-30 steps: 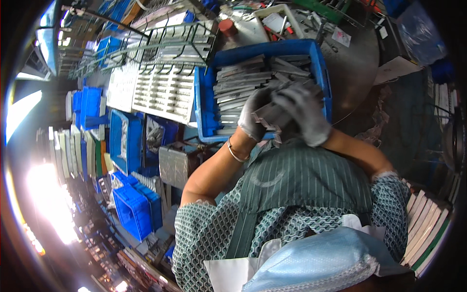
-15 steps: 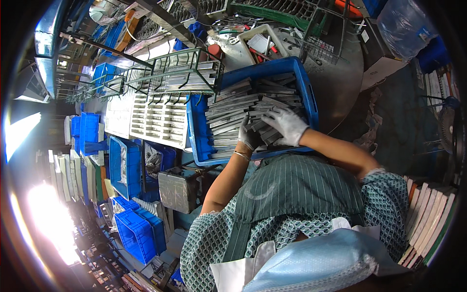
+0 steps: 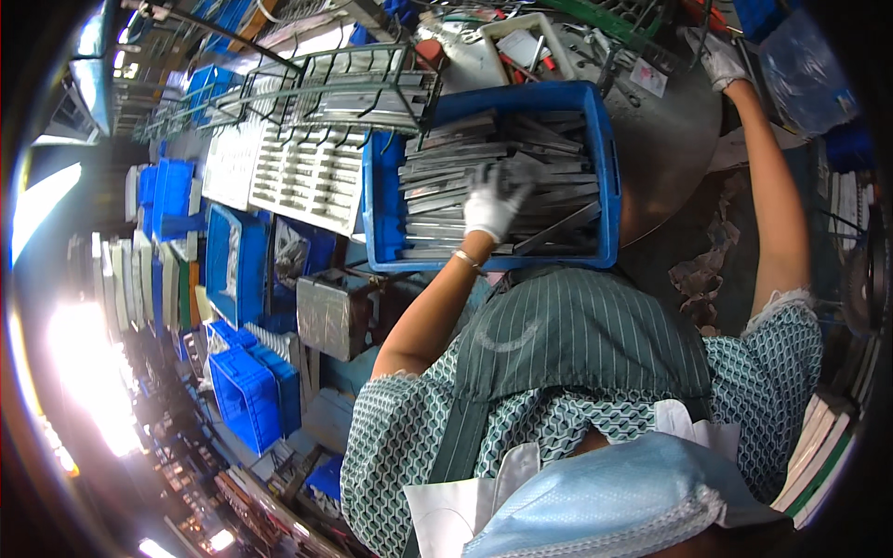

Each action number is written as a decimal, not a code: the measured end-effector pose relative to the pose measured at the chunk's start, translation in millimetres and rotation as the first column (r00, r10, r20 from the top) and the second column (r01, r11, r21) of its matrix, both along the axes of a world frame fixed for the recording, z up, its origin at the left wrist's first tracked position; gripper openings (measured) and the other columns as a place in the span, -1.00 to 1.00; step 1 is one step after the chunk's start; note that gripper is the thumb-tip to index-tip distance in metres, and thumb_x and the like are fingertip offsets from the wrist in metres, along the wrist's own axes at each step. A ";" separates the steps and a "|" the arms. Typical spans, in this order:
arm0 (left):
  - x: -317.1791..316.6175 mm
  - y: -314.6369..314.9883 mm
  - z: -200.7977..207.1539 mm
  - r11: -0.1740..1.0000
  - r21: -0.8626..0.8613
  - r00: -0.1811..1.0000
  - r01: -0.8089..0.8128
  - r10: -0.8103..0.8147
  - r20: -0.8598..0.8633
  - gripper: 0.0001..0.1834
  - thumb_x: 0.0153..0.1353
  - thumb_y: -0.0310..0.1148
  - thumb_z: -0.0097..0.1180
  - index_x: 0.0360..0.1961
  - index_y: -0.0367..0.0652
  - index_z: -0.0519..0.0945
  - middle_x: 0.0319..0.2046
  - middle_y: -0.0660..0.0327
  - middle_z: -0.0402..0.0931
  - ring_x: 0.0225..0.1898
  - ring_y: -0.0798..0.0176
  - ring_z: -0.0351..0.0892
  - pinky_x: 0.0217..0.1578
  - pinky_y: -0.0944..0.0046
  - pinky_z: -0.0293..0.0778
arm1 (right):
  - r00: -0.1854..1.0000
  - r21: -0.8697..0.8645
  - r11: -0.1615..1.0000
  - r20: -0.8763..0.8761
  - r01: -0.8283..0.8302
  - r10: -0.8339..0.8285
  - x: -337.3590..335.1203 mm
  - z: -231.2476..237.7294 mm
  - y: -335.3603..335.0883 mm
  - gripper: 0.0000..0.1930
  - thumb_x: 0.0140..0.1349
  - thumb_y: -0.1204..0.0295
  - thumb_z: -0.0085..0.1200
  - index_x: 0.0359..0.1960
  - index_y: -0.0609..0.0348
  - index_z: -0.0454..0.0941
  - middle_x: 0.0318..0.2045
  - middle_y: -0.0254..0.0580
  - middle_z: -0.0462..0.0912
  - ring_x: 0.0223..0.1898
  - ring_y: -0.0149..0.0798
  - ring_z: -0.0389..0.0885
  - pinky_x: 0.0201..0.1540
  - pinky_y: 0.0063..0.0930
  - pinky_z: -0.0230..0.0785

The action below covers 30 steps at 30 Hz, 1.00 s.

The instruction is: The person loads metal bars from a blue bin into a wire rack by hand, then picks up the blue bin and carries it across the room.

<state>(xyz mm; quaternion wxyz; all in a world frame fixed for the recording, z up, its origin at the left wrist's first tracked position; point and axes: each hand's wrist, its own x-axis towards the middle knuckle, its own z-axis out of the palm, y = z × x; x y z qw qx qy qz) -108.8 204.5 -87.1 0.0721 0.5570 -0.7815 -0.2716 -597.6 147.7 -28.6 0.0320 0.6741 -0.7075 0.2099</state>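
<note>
A blue crate [image 3: 609,186] in front of me is filled with loose grey metal strips [image 3: 558,200], lying mostly crosswise. My left hand [image 3: 490,212], in a white glove with dark-stained fingertips, rests over the strips. Its fingers are spread, somewhat smeared by motion, and no strip is seen gripped in them. Far to the right, my right hand [image 3: 721,65], also gloved, is stretched out beside a thin wire frame and a clear plastic bag [image 3: 809,70]. The right fingers are small and unclear; whether they hold anything does not show.
Left of the crate, a green wire rack [image 3: 353,93] stands over white slotted trays [image 3: 307,177]. Beyond the crate is a pale tool tray [image 3: 530,46] on a round metal table [image 3: 670,139]. Blue bins [image 3: 233,270] and a metal box [image 3: 326,316] stand to the left.
My right hand has left the strips and reached far out to the right. My left hand has moved forward and over the strips, its fingers spread. The view has shifted slightly.
</note>
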 end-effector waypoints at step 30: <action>17.9 29.0 -1.4 0.903 -0.335 0.962 0.270 -0.264 0.064 -0.57 -0.07 -0.21 0.08 -0.10 0.02 0.42 -0.08 0.17 0.34 0.00 0.03 0.30 -0.10 0.01 0.29 | 0.969 -0.064 0.988 -0.213 -0.138 0.122 -82.9 -2.6 -116.6 -0.54 0.10 0.29 -0.04 0.03 0.21 0.28 -0.01 -0.03 0.39 0.05 -0.09 0.32 0.09 -0.35 0.12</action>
